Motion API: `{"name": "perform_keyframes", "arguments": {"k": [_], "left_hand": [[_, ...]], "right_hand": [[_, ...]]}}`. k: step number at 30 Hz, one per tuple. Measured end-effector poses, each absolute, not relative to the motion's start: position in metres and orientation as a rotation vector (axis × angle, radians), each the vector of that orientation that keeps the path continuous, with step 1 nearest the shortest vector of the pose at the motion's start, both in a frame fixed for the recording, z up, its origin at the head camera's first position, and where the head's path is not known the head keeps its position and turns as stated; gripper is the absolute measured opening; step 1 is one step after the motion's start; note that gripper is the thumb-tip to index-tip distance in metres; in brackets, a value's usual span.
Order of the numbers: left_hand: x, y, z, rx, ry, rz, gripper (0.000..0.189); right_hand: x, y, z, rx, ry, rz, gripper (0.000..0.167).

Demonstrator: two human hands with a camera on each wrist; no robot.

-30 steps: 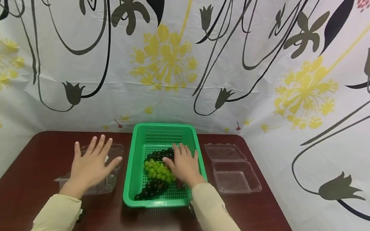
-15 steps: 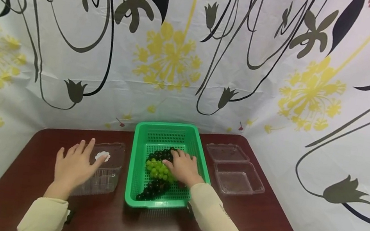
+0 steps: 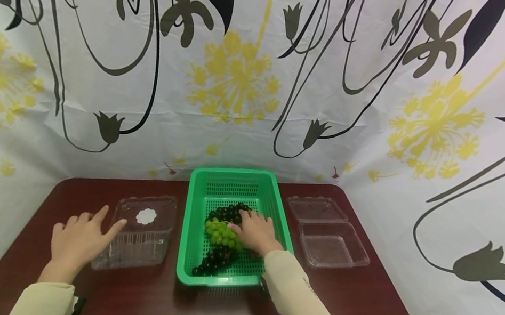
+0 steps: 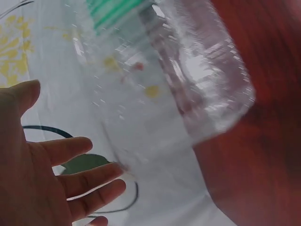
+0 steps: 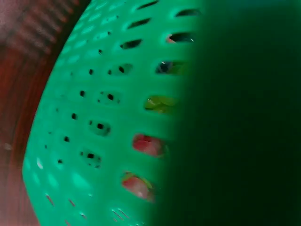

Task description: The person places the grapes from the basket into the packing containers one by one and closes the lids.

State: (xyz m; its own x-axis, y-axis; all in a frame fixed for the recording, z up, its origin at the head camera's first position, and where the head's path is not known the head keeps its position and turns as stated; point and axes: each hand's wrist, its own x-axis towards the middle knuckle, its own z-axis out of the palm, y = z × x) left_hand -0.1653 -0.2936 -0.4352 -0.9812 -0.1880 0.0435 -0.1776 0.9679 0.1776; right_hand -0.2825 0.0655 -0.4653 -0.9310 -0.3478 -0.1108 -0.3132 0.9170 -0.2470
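My left hand (image 3: 75,245) has its fingers spread and holds nothing, to the left of a closed clear plastic clamshell box (image 3: 148,245) with a white sticker on its lid. The left wrist view shows that hand near the box's blurred edge, fingers apart. Inside a green basket (image 3: 188,245), my right hand (image 3: 260,233) reaches over bunches of grapes, thumb and fingers loosely bent and apart. Dark grapes (image 3: 227,212) lie at the back, green grapes (image 3: 221,234) in the middle, more dark grapes (image 3: 216,261) in front. Red grapes (image 5: 146,144) show through the basket's slots, mostly under my right hand.
An open clear clamshell box (image 3: 332,242) lies on the right of the dark red table (image 3: 140,303), its lid folded back. A white flowered cloth (image 3: 235,144) hangs behind the table and along both sides.
My left hand has moved left and toward me, away from the closed box, which is now more visible. The right hand stays in the basket, its fingers a little more bent.
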Motion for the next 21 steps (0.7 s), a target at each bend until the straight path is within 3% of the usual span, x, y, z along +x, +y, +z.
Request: {"name": "perform_keyframes", "arguments": {"k": [10,21], "left_hand": [[-0.151,-0.324,-0.447,0.406,-3.207,-0.311,0.103],[-0.144,-0.345,-0.461,0.424,-3.378,-0.576,0.099]], "right_hand": [[-0.280,0.069,-0.469,-0.544,2.885,-0.348,0.067],[-0.280,0.062,-0.476,-0.526,2.863,-0.245,0.051]]}}
